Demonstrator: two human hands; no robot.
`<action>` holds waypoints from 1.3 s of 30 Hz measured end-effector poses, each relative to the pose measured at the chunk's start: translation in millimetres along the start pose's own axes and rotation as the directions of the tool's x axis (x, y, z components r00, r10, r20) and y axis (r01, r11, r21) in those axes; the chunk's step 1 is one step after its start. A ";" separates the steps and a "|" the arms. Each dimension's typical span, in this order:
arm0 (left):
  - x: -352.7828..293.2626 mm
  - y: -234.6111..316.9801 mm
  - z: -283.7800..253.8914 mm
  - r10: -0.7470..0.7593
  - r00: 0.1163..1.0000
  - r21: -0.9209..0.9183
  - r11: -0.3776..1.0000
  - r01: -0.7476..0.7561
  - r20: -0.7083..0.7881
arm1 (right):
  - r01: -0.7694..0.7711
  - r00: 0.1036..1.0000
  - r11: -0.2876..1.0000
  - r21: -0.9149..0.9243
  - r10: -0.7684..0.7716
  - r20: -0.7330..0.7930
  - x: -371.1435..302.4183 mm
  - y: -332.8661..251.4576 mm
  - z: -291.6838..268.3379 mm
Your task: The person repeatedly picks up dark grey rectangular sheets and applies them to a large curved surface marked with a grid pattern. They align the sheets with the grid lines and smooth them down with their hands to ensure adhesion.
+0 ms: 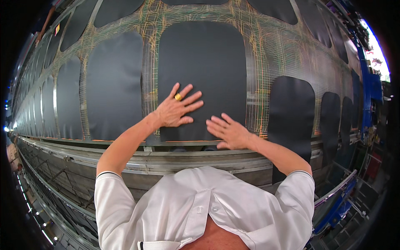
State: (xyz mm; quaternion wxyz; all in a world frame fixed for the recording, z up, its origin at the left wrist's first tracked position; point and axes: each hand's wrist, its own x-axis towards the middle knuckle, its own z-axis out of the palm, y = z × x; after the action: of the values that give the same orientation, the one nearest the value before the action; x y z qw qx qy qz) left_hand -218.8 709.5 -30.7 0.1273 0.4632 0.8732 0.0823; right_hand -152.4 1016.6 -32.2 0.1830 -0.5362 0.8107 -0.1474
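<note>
A large dark grey sheet [202,54] with rounded far corners lies flat on the stringed work surface in front of me. My left hand [177,106] rests on its left part, fingers spread, a yellow ring or band around one finger. Lower and to the right, my right hand [228,131] lies flat near the sheet's near edge with fingers stretched out. Neither hand grips anything. A second dark sheet [116,83] of similar shape lies to the left. At the right, another dark sheet [291,112] hangs down over the near edge of the surface.
Yellow, orange and green strings [150,54] criss-cross between the sheets. A metal rail [137,166] runs along the near edge, close to my body. More dark sheets [68,98] continue in a row to the left. Blue machine framing [366,89] stands at the far right.
</note>
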 end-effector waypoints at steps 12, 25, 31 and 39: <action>-80.8 43.0 -0.6 -0.974 0.189 -0.819 0.210 0.535 -0.126 | -0.439 0.835 0.892 -0.103 0.363 -0.413 71.4 71.5 -29.1; -99.2 110.3 33.0 -0.990 0.140 -0.612 0.126 0.781 -0.026 | -0.104 0.949 0.994 -0.028 0.090 -0.302 170.7 -16.0 10.7; -103.7 109.4 47.0 -0.992 0.121 -0.687 0.104 0.719 -0.025 | 0.075 0.963 0.997 0.021 -0.067 -0.262 169.9 -40.7 26.4; -82.6 130.3 4.2 -0.952 0.192 -0.738 0.306 0.601 -0.238 | -0.590 0.636 0.807 -0.028 0.443 -0.631 131.0 60.3 -24.4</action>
State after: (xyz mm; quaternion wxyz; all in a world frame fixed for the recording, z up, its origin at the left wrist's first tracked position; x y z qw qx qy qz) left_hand -70.4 713.7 11.5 -0.0499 -0.1877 0.9071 0.3735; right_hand -259.5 919.6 -54.9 -0.1110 -0.2225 0.9563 -0.1536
